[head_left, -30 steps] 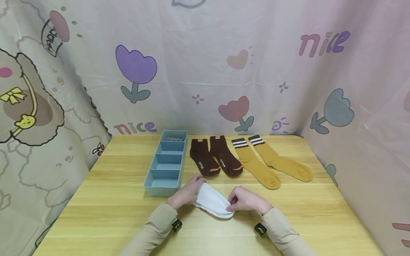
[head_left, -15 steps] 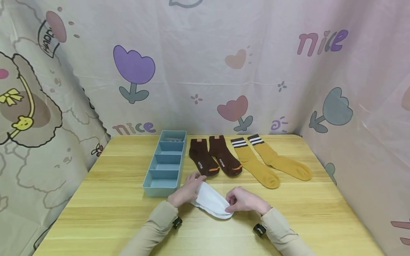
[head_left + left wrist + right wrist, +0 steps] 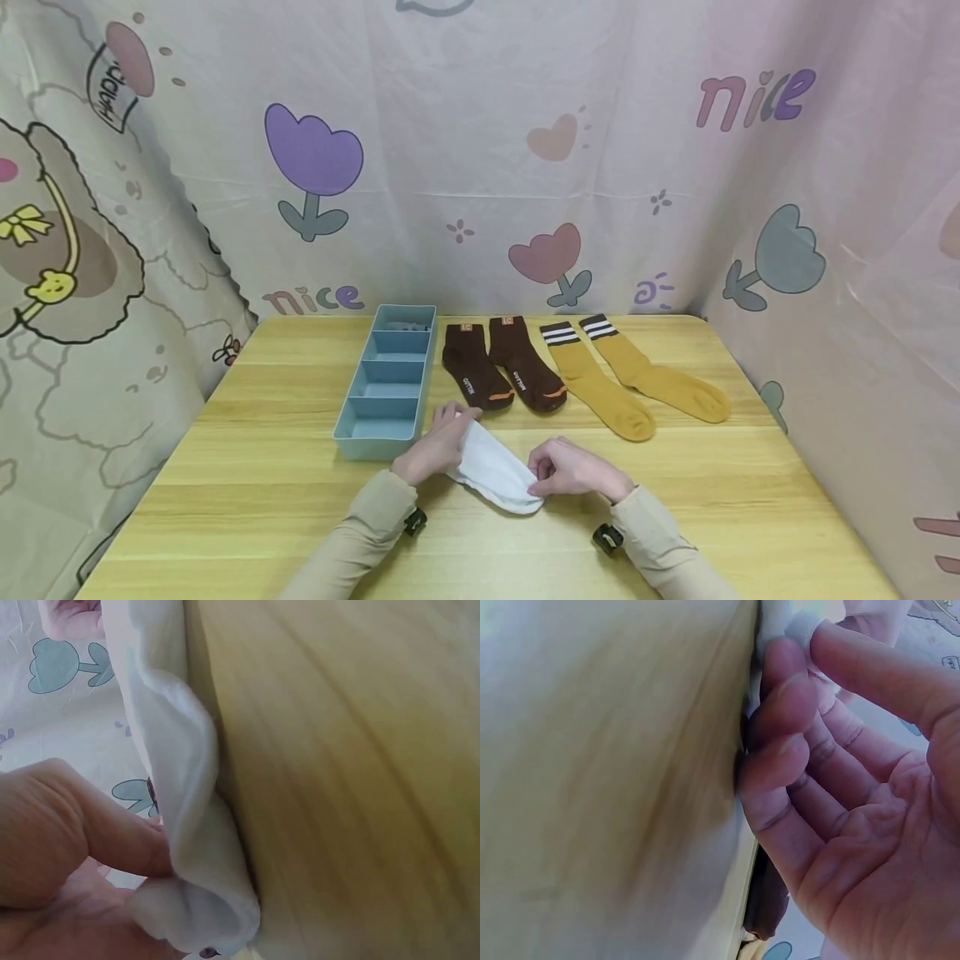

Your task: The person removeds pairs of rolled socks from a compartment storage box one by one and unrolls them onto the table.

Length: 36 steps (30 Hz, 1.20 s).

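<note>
A white sock (image 3: 491, 467) lies slantwise on the table between both hands in the head view. At its upper left end, my left hand (image 3: 438, 442) grips the fabric; the left wrist view shows the thumb against the wavy edge of the white sock (image 3: 180, 750). My right hand (image 3: 570, 467) pinches the lower right end between thumb and forefinger, its other fingers curled near the tabletop in the right wrist view. Beyond the hands lie two brown socks (image 3: 476, 367) with orange toe stripes, and to their right two mustard socks (image 3: 600, 383) with striped cuffs.
Left of the socks stands a blue divided box (image 3: 408, 436), close to my left hand. A grey item (image 3: 406, 326) lies in its farthest compartment. The wooden table (image 3: 247, 500) ends at a patterned curtain (image 3: 450, 150) at the back and sides.
The left hand's fingers have shifted very slightly at the sock's upper end. The right hand keeps its pinch on the other end, and the view has moved a little.
</note>
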{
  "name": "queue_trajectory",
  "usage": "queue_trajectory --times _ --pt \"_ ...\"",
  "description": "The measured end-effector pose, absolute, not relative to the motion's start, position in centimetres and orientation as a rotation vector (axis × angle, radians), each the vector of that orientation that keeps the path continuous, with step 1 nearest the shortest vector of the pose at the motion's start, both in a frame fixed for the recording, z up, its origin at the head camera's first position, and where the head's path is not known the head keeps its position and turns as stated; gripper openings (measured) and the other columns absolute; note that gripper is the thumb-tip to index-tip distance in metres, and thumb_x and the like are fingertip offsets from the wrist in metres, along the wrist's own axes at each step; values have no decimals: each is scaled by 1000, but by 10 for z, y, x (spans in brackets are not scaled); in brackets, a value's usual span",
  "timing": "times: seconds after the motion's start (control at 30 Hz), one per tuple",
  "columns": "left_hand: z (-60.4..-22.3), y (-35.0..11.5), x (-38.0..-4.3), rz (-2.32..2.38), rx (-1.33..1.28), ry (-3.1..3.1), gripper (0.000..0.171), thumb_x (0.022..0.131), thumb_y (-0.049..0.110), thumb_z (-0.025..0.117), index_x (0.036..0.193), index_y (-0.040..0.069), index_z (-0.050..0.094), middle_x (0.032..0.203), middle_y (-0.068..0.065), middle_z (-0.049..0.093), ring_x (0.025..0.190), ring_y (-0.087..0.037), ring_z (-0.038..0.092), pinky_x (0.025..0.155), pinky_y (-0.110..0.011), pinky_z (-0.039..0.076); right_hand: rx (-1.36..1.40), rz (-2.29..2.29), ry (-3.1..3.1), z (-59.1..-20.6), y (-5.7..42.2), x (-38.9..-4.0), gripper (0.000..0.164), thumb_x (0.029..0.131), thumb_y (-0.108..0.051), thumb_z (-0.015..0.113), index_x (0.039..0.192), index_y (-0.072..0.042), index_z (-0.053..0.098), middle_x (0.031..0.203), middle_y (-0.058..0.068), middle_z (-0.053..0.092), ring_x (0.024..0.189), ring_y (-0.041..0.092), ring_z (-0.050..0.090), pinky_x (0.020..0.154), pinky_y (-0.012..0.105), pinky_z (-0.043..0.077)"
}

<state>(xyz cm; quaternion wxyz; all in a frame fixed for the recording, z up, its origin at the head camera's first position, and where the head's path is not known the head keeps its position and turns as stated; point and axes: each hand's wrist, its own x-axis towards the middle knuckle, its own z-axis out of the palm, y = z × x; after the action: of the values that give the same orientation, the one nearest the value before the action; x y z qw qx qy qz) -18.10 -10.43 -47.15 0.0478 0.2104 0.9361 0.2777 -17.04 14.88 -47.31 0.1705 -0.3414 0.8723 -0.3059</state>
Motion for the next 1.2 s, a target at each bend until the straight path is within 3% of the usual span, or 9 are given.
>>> queue_trajectory --times 0.27,0.53,0.77,0.97,1.2 --pt "-474 -106 -183 869 681 2901 62 64 -26 57 121 -3 61 115 -19 50 109 -35 45 95 -49 48 -940 -940 2396 -475 149 -170 23 81 -10 79 71 -9 59 59 -7 60 54 -6 47 55 14 43" --pt "-473 -109 -182 898 744 2979 53 58 -27 54 105 -4 63 100 -11 51 94 -29 49 88 -44 49 -860 -1039 2241 -477 148 -170 20 85 -7 76 75 -7 59 62 9 69 51 0 57 49 13 40" --pt "-472 -109 -179 979 778 3071 23 80 -18 57 96 -4 65 94 -14 61 93 -34 57 88 -48 47 -789 -1152 2099 -479 148 -167 16 87 -4 74 81 -2 59 67 20 71 51 8 63 50 18 51" --pt "-465 -104 -175 1018 753 3123 17 85 -14 58 96 -3 63 94 -15 63 93 -31 60 87 -46 51 -726 -1240 1941 -479 150 -163 12 91 -4 69 93 -1 57 76 24 74 54 11 65 51 23 55" --pt "-452 -102 -174 1127 661 3070 12 92 -8 58 104 -5 60 100 -18 63 97 -32 62 85 -46 53 -780 -1330 1754 -482 157 -162 20 94 -7 64 107 7 55 84 42 66 55 9 64 53 20 55"
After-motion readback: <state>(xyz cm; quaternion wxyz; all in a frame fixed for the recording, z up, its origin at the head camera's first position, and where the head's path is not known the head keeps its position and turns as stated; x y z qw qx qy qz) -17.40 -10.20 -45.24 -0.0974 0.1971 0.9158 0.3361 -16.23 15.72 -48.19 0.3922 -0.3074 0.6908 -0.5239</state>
